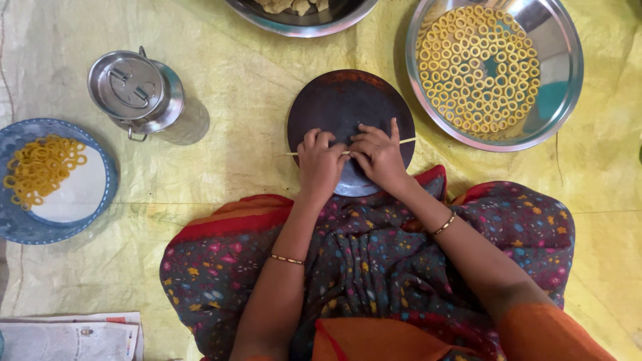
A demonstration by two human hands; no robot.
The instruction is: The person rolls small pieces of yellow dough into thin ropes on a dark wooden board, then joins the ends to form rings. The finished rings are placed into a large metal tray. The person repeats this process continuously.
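The thin wooden stick (349, 152) lies flat across the dark round board (348, 107), and you press it there with both hands. Your left hand (319, 164) and your right hand (378, 155) sit side by side on its middle, fingers bent down over it, so each grip is closed on the stick; only the two ends show, one past each hand. Whether dough is under your fingers, I cannot tell, the hands hide it.

The step in hand looks like rolling or shaping something around the stick on the board. I think the next move needs even pressure from both hands, so the stick stays level and does not slip off the board.

Beyond your right hand, well apart, the big steel bowl (560, 80) holds many yellow rings (478, 70). Far out from your left hand, the blue plate (27, 224) carries more rings beside a white layer. Between this plate and the board stands a steel can with lid (137, 93). Another steel bowl (301, 25) is beyond the board. All rests on a yellow sheet (234, 73) on the floor, with a newspaper (67, 337) near your left elbow.
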